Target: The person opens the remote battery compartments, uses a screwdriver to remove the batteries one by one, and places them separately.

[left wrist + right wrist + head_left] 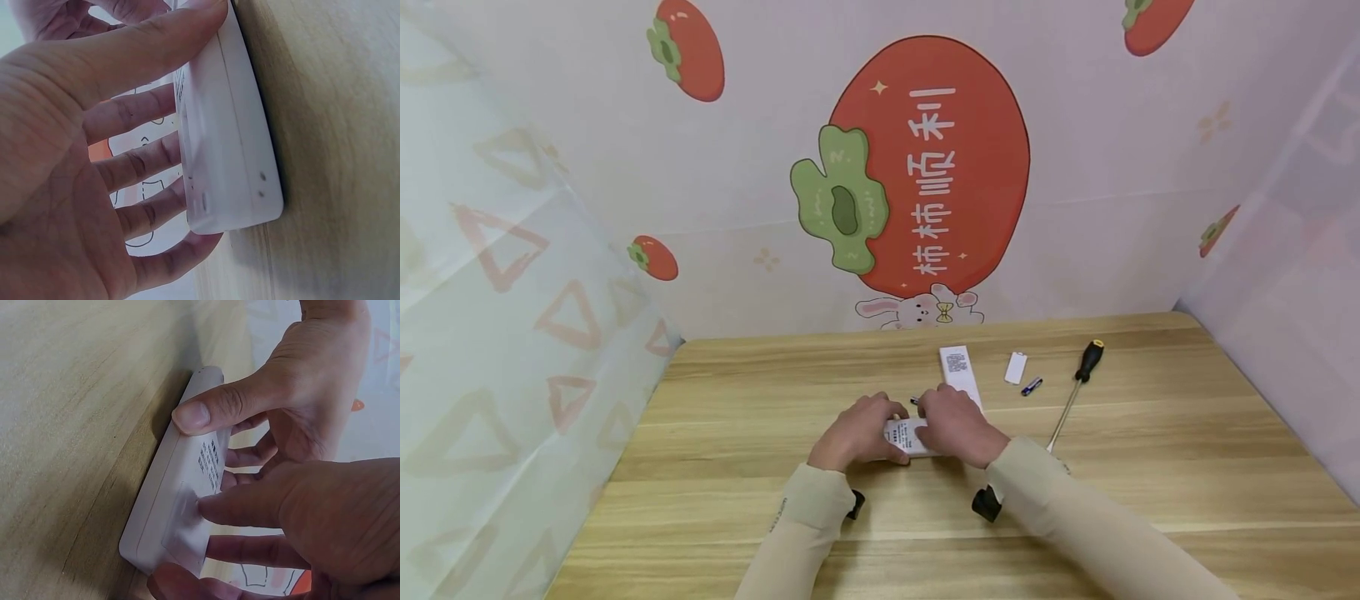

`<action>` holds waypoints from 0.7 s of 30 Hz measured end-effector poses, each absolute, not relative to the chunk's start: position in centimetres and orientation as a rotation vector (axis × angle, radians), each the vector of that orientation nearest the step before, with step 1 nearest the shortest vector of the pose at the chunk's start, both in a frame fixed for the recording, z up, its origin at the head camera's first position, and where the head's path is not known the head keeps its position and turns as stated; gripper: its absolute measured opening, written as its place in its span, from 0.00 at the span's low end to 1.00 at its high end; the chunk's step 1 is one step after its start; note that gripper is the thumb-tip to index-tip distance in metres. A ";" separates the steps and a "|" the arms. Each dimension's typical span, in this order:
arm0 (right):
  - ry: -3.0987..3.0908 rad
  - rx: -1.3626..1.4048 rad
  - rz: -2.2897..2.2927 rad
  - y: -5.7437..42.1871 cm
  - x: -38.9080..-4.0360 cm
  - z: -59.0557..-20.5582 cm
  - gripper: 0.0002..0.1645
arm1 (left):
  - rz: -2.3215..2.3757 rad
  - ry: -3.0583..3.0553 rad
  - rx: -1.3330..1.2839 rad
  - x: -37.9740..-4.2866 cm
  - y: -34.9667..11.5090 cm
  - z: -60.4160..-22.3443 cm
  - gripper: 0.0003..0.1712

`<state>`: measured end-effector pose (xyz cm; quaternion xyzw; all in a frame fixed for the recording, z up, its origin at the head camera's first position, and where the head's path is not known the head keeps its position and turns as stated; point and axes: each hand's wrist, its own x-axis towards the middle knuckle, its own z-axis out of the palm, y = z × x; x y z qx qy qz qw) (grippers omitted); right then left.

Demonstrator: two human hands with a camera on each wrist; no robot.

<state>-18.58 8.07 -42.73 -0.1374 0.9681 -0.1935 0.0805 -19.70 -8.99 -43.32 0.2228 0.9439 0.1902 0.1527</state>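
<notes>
A slim white plastic device with rounded corners and black print lies on the table between both hands. My left hand grips one end, the thumb along the near edge and the fingers by the far side. In the right wrist view, the thumb of my right hand presses on a rectangular panel outline in the device's printed face, its other fingers curled around the far side and end. From the head view, my right hand covers that end. What lies under the panel is hidden.
Behind the right hand lies a long white printed piece. Farther right are a small white cover, a blue battery and a black-handled screwdriver. Another small dark item is partly behind the hands. Printed cloth walls surround the wooden table.
</notes>
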 end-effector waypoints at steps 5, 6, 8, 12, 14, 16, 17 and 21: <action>2.882 -0.392 -0.593 7.7 -18.6 -42.6 0.10 | 0.556 2.703 0.634 -19.8 -9.1 -43.3 0.33; 2.883 -0.393 -0.593 7.7 -18.6 -42.6 0.11 | 0.561 2.701 0.635 -19.8 -9.1 -43.4 0.33; 2.879 -0.389 -0.602 7.6 -18.6 -42.6 0.11 | 0.567 2.697 0.636 -19.8 -9.0 -43.4 0.33; 2.869 -0.404 -0.628 7.8 -18.7 -42.5 0.11 | 0.570 2.692 0.632 -19.8 -9.0 -43.4 0.33; 2.856 -0.408 -0.648 8.1 -18.8 -42.3 0.10 | 0.562 2.693 0.624 -19.8 -9.0 -43.4 0.33; 2.835 -0.412 -0.679 8.4 -18.8 -42.0 0.10 | 0.559 2.692 0.617 -19.9 -9.0 -43.4 0.33; 2.822 -0.415 -0.694 8.6 -18.7 -41.9 0.09 | 0.558 2.692 0.615 -19.9 -9.0 -43.4 0.33; 2.778 -0.417 -0.755 9.0 -18.6 -41.3 0.08 | 0.562 2.684 0.608 -19.9 -9.0 -43.4 0.33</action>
